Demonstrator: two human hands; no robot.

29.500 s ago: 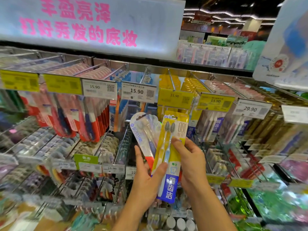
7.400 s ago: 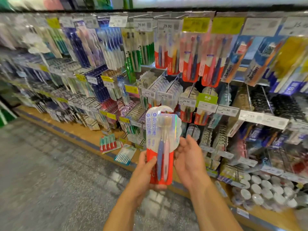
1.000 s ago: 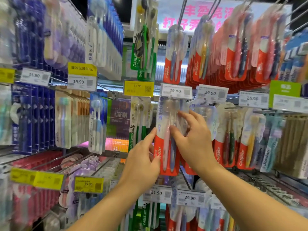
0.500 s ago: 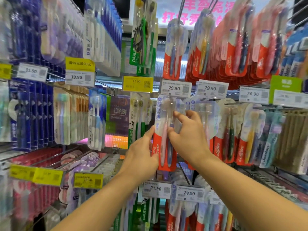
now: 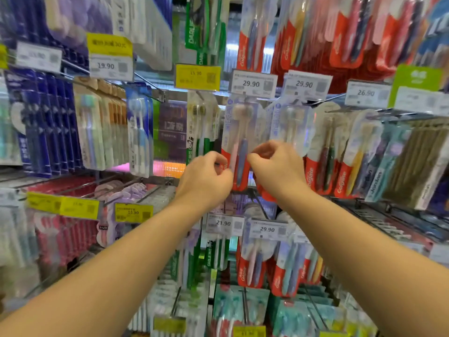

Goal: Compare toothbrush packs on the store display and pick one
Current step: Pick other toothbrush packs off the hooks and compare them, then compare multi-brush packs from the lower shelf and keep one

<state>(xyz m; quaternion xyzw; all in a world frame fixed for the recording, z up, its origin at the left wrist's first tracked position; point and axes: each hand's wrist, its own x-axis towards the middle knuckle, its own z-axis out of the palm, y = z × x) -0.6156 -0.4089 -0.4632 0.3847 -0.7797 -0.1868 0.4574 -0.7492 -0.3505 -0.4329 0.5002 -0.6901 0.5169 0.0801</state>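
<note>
- Hanging at far left, blue-carded packs [image 5: 48, 122] are noted on the display pegs, well apart from both hands.
- A price tag reading 19.90 [image 5: 110, 65] is seen above pale-handled packs; no hand is near it.
- The left hand [image 5: 206, 178] is raised to the lower left edge of the toothbrush pack [image 5: 239, 142]; its fingers are curled and appear to pinch that edge, though blur keeps the contact from being confirmed.
- The toothbrush pack is found hung upright under a tag marked 29.90 [image 5: 252, 83], its long axis vertical, brush heads up, red card base down, between the two hands.
- The right hand [image 5: 277, 166] is held at the pack's lower right edge, fingers curled inward; whether its grip is closed on the pack or on nothing cannot be told.
- Both hands are judged about equally near; the pack lies just ahead of and above them, so any lift-off would have to run outward along the peg.
- Further red-based packs [image 5: 323, 152] are recorded to the right, untouched.
</note>
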